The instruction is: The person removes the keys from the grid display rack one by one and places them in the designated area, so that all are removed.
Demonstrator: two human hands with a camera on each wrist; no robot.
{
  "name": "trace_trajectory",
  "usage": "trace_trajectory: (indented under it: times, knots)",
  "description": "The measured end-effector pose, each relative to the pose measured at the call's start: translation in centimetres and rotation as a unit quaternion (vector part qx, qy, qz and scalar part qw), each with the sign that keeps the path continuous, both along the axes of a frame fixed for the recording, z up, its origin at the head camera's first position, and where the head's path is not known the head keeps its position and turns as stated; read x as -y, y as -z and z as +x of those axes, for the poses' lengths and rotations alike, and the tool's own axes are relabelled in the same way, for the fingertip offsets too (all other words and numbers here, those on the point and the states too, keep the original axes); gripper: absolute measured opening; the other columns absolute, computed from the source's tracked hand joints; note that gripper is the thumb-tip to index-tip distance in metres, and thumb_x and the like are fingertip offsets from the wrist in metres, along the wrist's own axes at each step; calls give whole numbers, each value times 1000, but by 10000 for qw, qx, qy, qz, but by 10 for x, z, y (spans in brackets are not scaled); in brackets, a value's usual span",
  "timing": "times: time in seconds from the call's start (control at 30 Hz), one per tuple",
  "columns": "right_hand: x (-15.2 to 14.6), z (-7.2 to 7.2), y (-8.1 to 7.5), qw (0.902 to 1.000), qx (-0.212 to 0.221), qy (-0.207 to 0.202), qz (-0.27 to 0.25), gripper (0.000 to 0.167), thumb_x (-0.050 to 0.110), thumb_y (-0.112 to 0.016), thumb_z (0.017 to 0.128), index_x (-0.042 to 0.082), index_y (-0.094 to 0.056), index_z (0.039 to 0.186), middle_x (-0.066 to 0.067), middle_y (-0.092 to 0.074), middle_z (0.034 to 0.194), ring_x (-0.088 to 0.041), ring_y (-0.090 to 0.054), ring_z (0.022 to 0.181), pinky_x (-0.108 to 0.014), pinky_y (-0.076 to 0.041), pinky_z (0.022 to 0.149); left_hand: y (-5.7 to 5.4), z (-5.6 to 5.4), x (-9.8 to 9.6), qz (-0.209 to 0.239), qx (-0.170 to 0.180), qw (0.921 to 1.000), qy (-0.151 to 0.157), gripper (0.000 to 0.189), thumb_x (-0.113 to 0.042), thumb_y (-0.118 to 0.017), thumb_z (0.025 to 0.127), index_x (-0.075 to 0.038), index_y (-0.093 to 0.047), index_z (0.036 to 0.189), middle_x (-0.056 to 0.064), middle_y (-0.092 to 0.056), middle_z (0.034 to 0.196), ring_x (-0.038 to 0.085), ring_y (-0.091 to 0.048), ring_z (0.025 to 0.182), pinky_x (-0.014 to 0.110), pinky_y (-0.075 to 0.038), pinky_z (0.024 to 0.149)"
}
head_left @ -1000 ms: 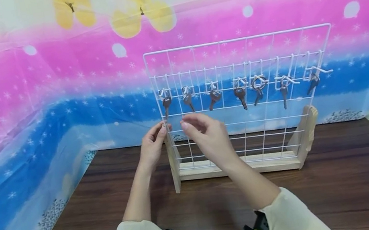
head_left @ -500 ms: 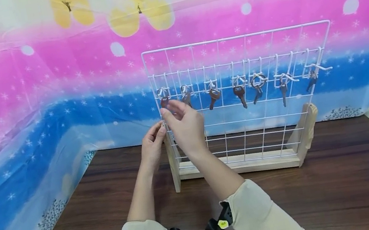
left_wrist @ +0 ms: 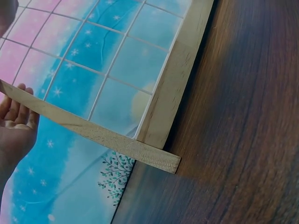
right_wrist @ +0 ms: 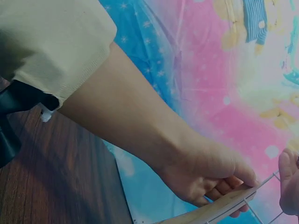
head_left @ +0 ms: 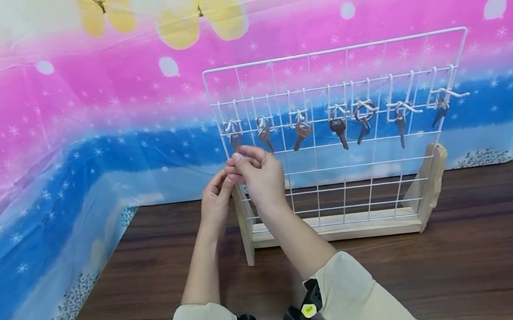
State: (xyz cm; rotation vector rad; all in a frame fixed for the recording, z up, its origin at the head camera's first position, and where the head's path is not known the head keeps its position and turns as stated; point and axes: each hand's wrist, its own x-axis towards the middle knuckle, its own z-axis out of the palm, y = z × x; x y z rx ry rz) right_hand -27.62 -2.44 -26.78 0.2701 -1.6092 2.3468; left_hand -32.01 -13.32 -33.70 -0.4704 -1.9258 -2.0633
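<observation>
A white wire grid rack (head_left: 335, 49) stands upright in its wooden frame, with several keys (head_left: 337, 126) hanging from its row of hooks. My left hand (head_left: 215, 203) grips the top of the left wooden post (head_left: 246, 235), its fingers wrapped round it in the right wrist view. My right hand (head_left: 263, 178) is beside it, thumb and fingers curled together just under the leftmost key (head_left: 235, 139). The right fingers cover that key's lower end and overlap the left fingertips. I cannot tell whether the right fingertips pinch the key.
The rack rests on a dark wooden table (head_left: 501, 255). Its other wooden post (head_left: 434, 175) stands at the right. A patterned pink and blue cloth (head_left: 48, 104) hangs behind and at the sides. Black wrist mounts (head_left: 300, 317) are strapped under the sleeves.
My right hand has moved left from the middle of the grid, up to the leftmost key, then slightly down beside the left hand. The left hand has stayed on the post.
</observation>
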Motion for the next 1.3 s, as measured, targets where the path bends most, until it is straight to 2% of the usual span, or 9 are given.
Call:
trace_trajectory:
  times: [0.17,0.37,0.5,0.73,1.0,1.13,1.3]
  knots:
    - [1,4,2,9990,-378,60,-230,22,1,-58,89,-5,-57,111,-18,-66,87,-16,-67,72,-31,-54,70,0,-1,1,-4,-33,10000,-33,58,-35,-56,88,5,-48,130,19,-49,130,21,-47,115,34,-39,96]
    - [0,8,0,9959,-790,80,-431,27,-3,-59,87,-5,-56,114,-17,-66,80,-14,-66,67,-33,-55,67,0,0,1,-40,20,10000,-48,54,-33,-56,91,3,-49,130,17,-49,131,21,-47,115,34,-39,95]
    - [-2,12,-3,9946,-1007,70,-250,26,-3,-60,87,-4,-57,113,-17,-66,79,-14,-66,66,-33,-55,66,-1,0,2,-3,55,10000,-64,50,-30,-56,92,4,-50,129,17,-49,131,22,-47,116,35,-39,96]
    - [-8,20,-9,9919,-1269,82,20,25,0,-59,89,-3,-56,113,-19,-66,81,-13,-65,66,-35,-55,68,-2,-1,1,-29,126,9999,-14,38,-12,-48,97,5,-47,130,18,-47,132,22,-46,115,34,-38,96]
    - [-18,34,-13,9870,-1586,-175,207,22,0,-59,89,-4,-54,110,-19,-66,81,-15,-66,67,-38,-55,68,-1,-1,1,-103,210,9996,-128,39,-12,-48,97,5,-45,132,20,-48,129,22,-47,112,34,-39,95]
    - [-28,42,-14,9863,-1575,-359,346,19,0,-59,88,-4,-54,107,-21,-67,81,-17,-67,67,-39,-55,67,-2,-3,1,-82,234,9997,-84,37,-11,-48,97,4,-47,131,20,-50,128,19,-49,110,30,-41,92]
    - [-48,54,-8,9875,-1182,-521,902,14,2,-58,90,-2,-52,102,-21,-67,80,-23,-68,69,-39,-55,66,-3,-2,3,-101,173,9998,11,36,-12,-48,97,3,-49,129,22,-54,122,19,-53,107,28,-42,91]
